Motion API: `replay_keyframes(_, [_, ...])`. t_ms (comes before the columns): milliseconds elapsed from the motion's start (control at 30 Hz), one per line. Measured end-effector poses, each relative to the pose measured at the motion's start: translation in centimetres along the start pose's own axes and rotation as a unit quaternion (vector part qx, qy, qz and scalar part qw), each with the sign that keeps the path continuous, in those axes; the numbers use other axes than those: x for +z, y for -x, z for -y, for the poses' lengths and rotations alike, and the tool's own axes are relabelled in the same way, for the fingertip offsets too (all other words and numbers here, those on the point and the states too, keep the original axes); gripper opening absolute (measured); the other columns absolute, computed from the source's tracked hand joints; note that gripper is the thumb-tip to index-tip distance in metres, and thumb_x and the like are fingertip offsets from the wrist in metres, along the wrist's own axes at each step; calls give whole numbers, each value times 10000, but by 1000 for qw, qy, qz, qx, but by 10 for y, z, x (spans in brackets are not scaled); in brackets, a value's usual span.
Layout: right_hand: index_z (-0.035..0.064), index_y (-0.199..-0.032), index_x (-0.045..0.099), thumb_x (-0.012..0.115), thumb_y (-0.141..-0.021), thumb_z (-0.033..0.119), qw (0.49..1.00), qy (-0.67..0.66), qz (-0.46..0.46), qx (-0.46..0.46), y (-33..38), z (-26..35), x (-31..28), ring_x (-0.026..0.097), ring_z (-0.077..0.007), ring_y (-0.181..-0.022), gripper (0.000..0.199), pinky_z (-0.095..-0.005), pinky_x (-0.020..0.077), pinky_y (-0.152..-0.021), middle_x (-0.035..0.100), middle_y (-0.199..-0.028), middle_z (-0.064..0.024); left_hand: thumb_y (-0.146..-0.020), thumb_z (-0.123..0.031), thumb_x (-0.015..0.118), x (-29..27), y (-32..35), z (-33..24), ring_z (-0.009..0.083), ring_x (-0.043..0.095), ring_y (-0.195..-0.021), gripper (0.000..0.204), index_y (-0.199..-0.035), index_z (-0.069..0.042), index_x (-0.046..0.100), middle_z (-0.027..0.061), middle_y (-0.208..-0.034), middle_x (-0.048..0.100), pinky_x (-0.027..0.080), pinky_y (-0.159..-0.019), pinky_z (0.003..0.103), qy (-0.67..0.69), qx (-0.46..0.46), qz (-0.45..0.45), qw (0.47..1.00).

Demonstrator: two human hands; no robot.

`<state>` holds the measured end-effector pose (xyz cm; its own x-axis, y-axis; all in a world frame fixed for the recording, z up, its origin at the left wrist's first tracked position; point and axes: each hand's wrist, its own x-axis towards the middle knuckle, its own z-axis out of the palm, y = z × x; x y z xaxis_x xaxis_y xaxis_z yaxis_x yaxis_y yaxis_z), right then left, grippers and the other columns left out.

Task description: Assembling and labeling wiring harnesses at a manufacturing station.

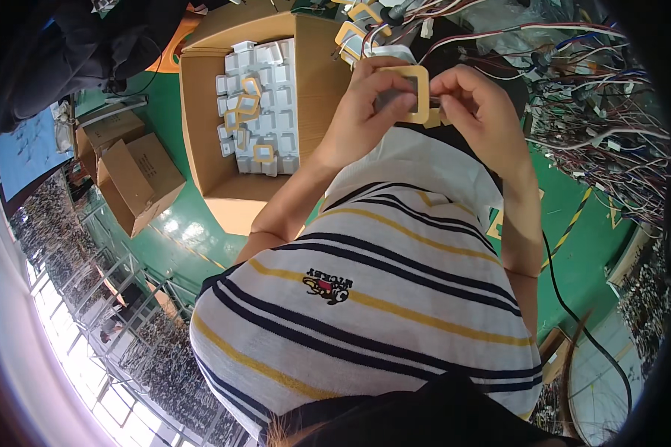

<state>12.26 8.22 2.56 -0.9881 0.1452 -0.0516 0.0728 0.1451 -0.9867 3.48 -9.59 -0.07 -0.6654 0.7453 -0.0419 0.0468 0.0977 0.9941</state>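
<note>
In front of my body, my left hand [361,119] pinches a tan square frame [423,82] with rounded corners, thumb across its opening. Close to the frame's right side is my right hand [484,108], closed with thumb and fingertips together. What it grips, perhaps a small part at the frame's edge, is too small to make out. A small tan tab [434,119] shows just below the frame. Beyond my hands lie more tan frames [348,37] beside a bundle of cables.
An open cardboard box [200,134] at the left holds rows of small white blocks [282,97] and several tan frames [263,153]. Tangled wires with connectors [589,112] crowd the right. Smaller cartons [138,175] stand on the green floor [183,220]. Another person's dark sleeve [89,67] is at upper left.
</note>
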Motion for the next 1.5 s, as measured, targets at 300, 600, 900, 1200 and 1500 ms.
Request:
replay_keyframes(300, [14, -1066, 483, 653, -812, 15, 995, -66, -77, -23, 6, -12, -1, 591, -124, -863, 305, -246, 497, -708, 587, -992, -67, -828, -18, 610, 9, -21, 3, 330, 359, -1224, 102, -926, -43, 598, 177, -1246, 371, 416, -923, 369, -42, 91, -37, 994])
replay_keyframes(600, [96, -1213, 529, 798, -605, 217, 908, 407, -88, -44, 25, 13, -48, 525, -317, -1076, 675, -386, 459, -877, 528, -1206, -92, -753, -39, 692, 0, -24, -33, 266, 533, -990, 91, -825, -41, 635, 126, -1086, 536, 451, -781, 325, -153, 181, -78, 968])
replay_keyframes(900, [16, -885, 588, 693, -827, 102, 989, 51, -137, -14, 26, 39, -23, 566, -40, -681, 147, -182, 447, -604, 607, -734, 3, -900, -106, 597, 18, -32, -66, 93, 600, -654, 138, -919, 22, 645, 51, -739, 632, 522, -592, 212, 187, -81, 79, 976])
replay_keyframes(1200, [0, -851, 595, 653, -864, 121, 995, -15, -88, 39, 21, 38, -36, 542, -38, -671, 135, -178, 428, -604, 597, -721, 7, -906, -63, 572, 19, -38, -59, 162, 666, -726, 110, -954, 33, 549, 126, -798, 662, 565, -643, 246, 225, -90, 71, 967])
replay_keyframes(1500, [-7, -874, 590, 629, -864, 72, 995, -25, -86, 34, 22, 39, -35, 463, -18, -683, 88, -169, 346, -585, 555, -786, 14, -877, -3, 594, 22, -35, -54, 171, 671, -757, 98, -920, 27, 512, 144, -828, 661, 570, -667, 253, 225, -43, 73, 971])
